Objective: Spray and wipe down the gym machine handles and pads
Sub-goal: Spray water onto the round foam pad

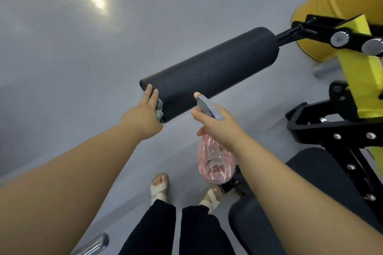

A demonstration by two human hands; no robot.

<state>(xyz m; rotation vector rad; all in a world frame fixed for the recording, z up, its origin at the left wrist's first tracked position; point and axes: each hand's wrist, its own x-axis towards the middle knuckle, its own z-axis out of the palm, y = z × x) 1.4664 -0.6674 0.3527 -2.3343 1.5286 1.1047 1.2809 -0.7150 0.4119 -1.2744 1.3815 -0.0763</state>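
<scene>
Wide-open grey floor [62, 58] left of and beyond the black foam roller pad [209, 72], nothing in the way. On the right it's tight: the yellow-and-black machine frame [352, 76] crowds the roller's mounted end, and a dark seat pad [308, 161] fills the lower corner. Below the roller, the right hand [219, 128] grips a pink spray bottle [215, 161], hanging in the gap between the forearms.
</scene>
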